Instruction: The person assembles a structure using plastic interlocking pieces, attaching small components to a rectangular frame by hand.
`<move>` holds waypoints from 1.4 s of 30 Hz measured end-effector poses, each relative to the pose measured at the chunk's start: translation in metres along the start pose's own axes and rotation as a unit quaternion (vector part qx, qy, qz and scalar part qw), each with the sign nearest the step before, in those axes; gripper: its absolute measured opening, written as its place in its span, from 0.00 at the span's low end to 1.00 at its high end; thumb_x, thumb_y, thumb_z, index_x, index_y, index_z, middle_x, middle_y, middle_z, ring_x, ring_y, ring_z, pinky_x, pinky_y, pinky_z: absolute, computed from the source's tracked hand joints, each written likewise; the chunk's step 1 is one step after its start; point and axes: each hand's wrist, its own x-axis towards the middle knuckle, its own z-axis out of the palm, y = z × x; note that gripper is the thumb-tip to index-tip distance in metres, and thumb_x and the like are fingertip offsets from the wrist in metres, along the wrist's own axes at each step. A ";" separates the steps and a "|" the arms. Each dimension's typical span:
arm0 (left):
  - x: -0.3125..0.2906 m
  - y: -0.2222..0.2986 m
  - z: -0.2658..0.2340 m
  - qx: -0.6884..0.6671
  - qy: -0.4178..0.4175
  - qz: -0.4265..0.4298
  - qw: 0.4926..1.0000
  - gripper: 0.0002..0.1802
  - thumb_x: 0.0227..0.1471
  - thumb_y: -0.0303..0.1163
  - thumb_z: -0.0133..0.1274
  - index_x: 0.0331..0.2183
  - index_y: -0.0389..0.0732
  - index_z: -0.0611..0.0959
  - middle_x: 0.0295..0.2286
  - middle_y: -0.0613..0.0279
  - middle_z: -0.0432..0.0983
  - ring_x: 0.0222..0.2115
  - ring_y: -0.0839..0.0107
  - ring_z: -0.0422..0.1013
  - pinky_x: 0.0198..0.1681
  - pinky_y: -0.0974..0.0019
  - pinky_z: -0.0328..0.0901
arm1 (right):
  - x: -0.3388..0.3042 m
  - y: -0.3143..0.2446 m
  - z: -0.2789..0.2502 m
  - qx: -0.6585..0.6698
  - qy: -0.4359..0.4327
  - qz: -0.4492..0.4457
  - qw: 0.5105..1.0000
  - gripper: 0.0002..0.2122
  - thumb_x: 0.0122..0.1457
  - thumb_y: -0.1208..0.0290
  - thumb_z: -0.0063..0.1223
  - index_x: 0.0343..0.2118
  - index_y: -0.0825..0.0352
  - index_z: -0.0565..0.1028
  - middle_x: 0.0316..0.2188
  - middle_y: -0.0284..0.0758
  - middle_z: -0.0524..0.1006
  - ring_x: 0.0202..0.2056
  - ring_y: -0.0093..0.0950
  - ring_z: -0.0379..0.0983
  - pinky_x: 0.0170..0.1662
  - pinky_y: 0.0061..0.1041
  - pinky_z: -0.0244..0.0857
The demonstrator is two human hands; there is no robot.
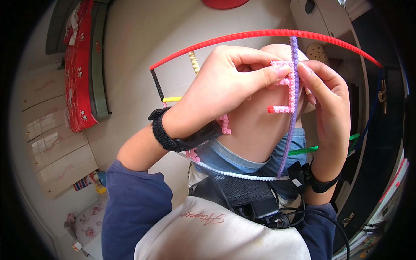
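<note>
A large open frame of small studded plastic building blocks rests across my bare legs. Its long red strip (234, 36) bows along the far side, and a white strip (234, 174) curves near my waist. Between them runs a purple strip (286, 145), with a pink bracket-shaped block piece (289, 97) along its left side, red at its lower tip. My left hand (242, 71) pinches the pink piece's upper part between thumb and fingers. On the other side, my right hand (326, 89) has thumb and fingers closed at the purple strip, the fingertips partly hidden behind it.
Black (156, 84), yellow (172, 99), cream (193, 62) and green (303, 151) block strips also belong to the frame. A bed with a red cover (79, 82) is far left. A dark cabinet (368, 143) stands right, and a black cable (333, 222) hangs near my right arm.
</note>
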 end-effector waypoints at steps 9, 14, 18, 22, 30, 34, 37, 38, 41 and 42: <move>-0.001 0.000 -0.001 0.003 0.002 0.007 1.000 0.15 0.51 0.35 0.58 0.39 0.36 0.83 0.30 0.64 0.79 0.31 0.81 0.72 0.31 0.80 0.64 | 0.000 -0.007 0.003 -0.008 -0.008 0.010 1.000 0.10 0.55 0.67 0.57 0.35 0.68 0.79 0.25 0.26 0.75 0.24 0.11 0.62 0.26 0.10 0.50; -0.001 -0.001 0.000 -0.006 0.003 0.018 1.000 0.16 0.52 0.36 0.58 0.39 0.35 0.83 0.30 0.64 0.79 0.31 0.81 0.72 0.31 0.79 0.65 | 0.000 -0.008 0.002 -0.003 -0.012 0.024 1.000 0.10 0.55 0.66 0.58 0.35 0.68 0.79 0.24 0.25 0.74 0.24 0.10 0.62 0.26 0.10 0.50; 0.000 -0.006 0.001 -0.003 0.011 0.031 0.999 0.15 0.52 0.35 0.57 0.39 0.35 0.83 0.30 0.64 0.79 0.31 0.81 0.72 0.32 0.79 0.65 | 0.000 -0.006 0.003 -0.008 0.001 0.016 1.000 0.10 0.55 0.66 0.58 0.35 0.68 0.79 0.24 0.25 0.74 0.23 0.10 0.62 0.25 0.10 0.49; 0.000 -0.002 0.000 -0.011 0.000 0.031 0.999 0.15 0.52 0.34 0.57 0.39 0.35 0.82 0.30 0.64 0.79 0.32 0.81 0.72 0.34 0.79 0.66 | 0.001 -0.004 0.001 -0.004 0.002 0.005 1.000 0.10 0.55 0.66 0.58 0.35 0.68 0.79 0.24 0.26 0.74 0.24 0.11 0.62 0.25 0.10 0.49; -0.001 -0.001 0.002 -0.019 0.002 0.025 1.000 0.15 0.52 0.33 0.58 0.39 0.34 0.82 0.33 0.62 0.80 0.33 0.80 0.73 0.34 0.80 0.66 | 0.000 -0.009 0.000 -0.009 -0.020 0.003 1.000 0.10 0.55 0.68 0.58 0.34 0.71 0.79 0.28 0.31 0.78 0.31 0.16 0.72 0.37 0.13 0.62; -0.002 -0.001 0.001 -0.021 0.003 0.021 1.000 0.15 0.52 0.34 0.57 0.40 0.35 0.82 0.32 0.63 0.79 0.32 0.81 0.72 0.32 0.80 0.65 | 0.000 -0.009 0.001 -0.009 -0.015 0.002 1.000 0.10 0.55 0.69 0.58 0.34 0.71 0.79 0.28 0.31 0.78 0.31 0.16 0.72 0.37 0.14 0.62; -0.003 -0.001 0.000 -0.024 0.006 0.014 1.000 0.15 0.52 0.34 0.57 0.40 0.35 0.82 0.32 0.64 0.79 0.31 0.82 0.72 0.30 0.81 0.65 | 0.001 -0.002 0.003 -0.021 -0.009 -0.017 1.000 0.10 0.55 0.65 0.58 0.34 0.67 0.79 0.26 0.28 0.77 0.27 0.13 0.68 0.29 0.11 0.54; -0.003 -0.001 0.000 -0.025 0.007 0.014 1.000 0.15 0.52 0.34 0.57 0.40 0.35 0.82 0.31 0.64 0.79 0.30 0.83 0.72 0.30 0.81 0.64 | 0.001 -0.002 0.003 -0.020 -0.009 -0.017 1.000 0.10 0.55 0.65 0.58 0.34 0.67 0.79 0.26 0.28 0.77 0.27 0.13 0.68 0.29 0.11 0.54; -0.004 0.001 0.000 -0.024 0.004 0.006 1.000 0.15 0.53 0.34 0.57 0.40 0.35 0.82 0.31 0.65 0.79 0.29 0.83 0.71 0.28 0.82 0.63 | 0.001 -0.005 0.003 -0.022 -0.010 -0.005 1.000 0.10 0.55 0.65 0.58 0.34 0.67 0.80 0.26 0.29 0.76 0.28 0.14 0.69 0.30 0.11 0.57; -0.004 0.002 0.000 -0.023 0.005 0.006 1.000 0.15 0.53 0.34 0.57 0.40 0.35 0.82 0.31 0.65 0.79 0.29 0.83 0.71 0.28 0.82 0.63 | 0.001 -0.005 0.002 -0.025 -0.013 -0.006 1.000 0.10 0.55 0.65 0.58 0.34 0.67 0.79 0.26 0.29 0.76 0.28 0.14 0.69 0.31 0.12 0.57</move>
